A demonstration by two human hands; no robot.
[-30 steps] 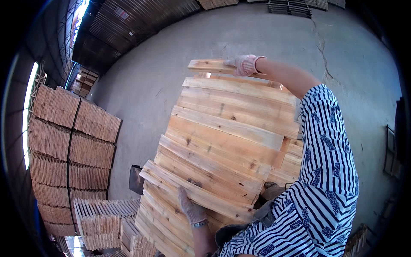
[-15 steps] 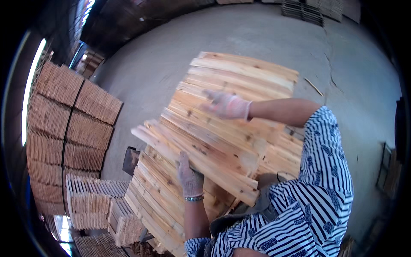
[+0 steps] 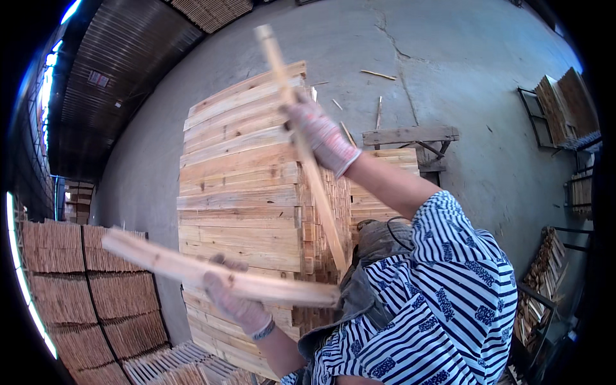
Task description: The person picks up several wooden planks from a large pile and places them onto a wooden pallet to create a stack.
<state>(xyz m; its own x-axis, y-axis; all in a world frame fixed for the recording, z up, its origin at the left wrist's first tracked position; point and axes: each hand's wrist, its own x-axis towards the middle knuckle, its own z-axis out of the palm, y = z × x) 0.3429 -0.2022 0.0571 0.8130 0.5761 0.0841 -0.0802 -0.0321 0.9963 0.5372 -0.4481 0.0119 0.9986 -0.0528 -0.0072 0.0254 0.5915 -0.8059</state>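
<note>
My left hand (image 3: 234,300), in a pale work glove, is closed around a wooden board (image 3: 154,256) and carries it above the near left part of a large pile of boards (image 3: 237,221). The board's right end comes close to my apron (image 3: 372,247). My gloved right hand (image 3: 321,136) grips a narrow wooden strip (image 3: 326,208) near its middle. That strip is tilted, its upper end beyond the pile's far edge and its lower end near my body. Motion blurs both pieces and the fingers.
Bundled wood stacks (image 3: 122,289) stand at the left, with slatted pieces (image 3: 183,366) at the lower left. A wooden trestle (image 3: 410,135) is beyond a lower board stack (image 3: 385,167). Loose strips (image 3: 378,75) lie on the floor. Racks (image 3: 545,119) stand at the right.
My right hand, earlier spread above the boards, now holds a strip. My left hand has raised a board off the pile. The view has turned, so the pile appears farther left.
</note>
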